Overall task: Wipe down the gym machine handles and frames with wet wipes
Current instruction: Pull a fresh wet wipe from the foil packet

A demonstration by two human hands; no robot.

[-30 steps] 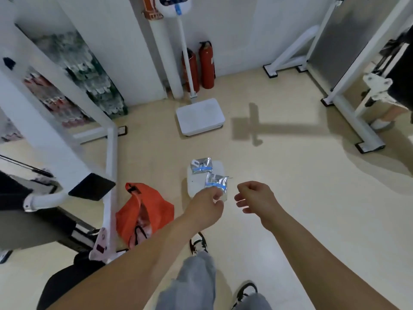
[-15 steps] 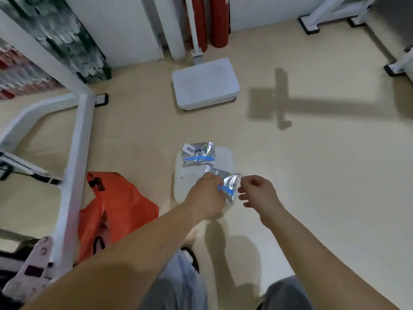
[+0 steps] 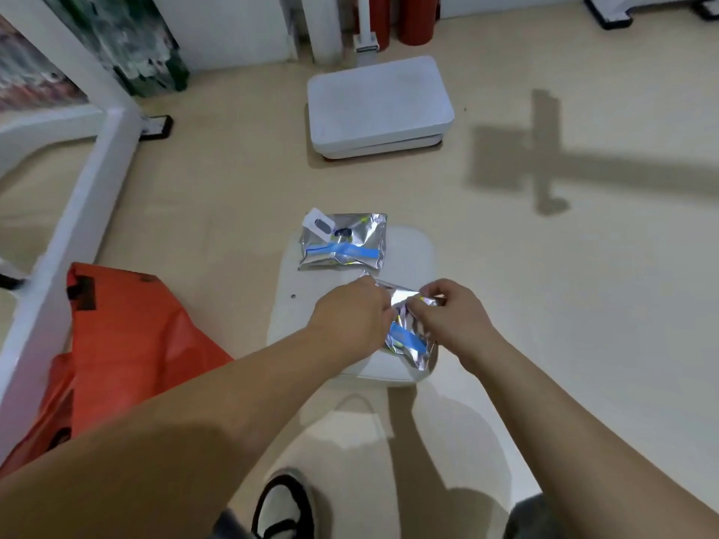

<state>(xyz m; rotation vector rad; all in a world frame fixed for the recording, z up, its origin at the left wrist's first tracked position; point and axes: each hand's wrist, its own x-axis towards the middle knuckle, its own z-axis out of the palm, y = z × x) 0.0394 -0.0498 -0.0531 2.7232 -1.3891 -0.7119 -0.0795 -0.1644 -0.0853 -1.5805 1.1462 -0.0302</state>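
Observation:
A silver foil wet-wipe pack (image 3: 408,336) with a blue stripe is held over a low white stool (image 3: 303,317). My left hand (image 3: 350,320) pinches its left side and my right hand (image 3: 451,320) pinches its top right edge. A second silver pack (image 3: 344,243) with a blue stripe and a white flap lies flat on the far part of the stool. A white machine frame (image 3: 78,196) runs along the left side of the floor.
An orange plastic bag (image 3: 128,344) lies on the floor left of the stool. A white scale platform (image 3: 379,105) stands farther ahead, with red fire extinguishers (image 3: 414,17) behind it by the wall. My shoe (image 3: 284,503) is below the stool.
The view has dropped closer to the stool. My right hand has closed in and taken hold of the pack that the left hand held alone before.

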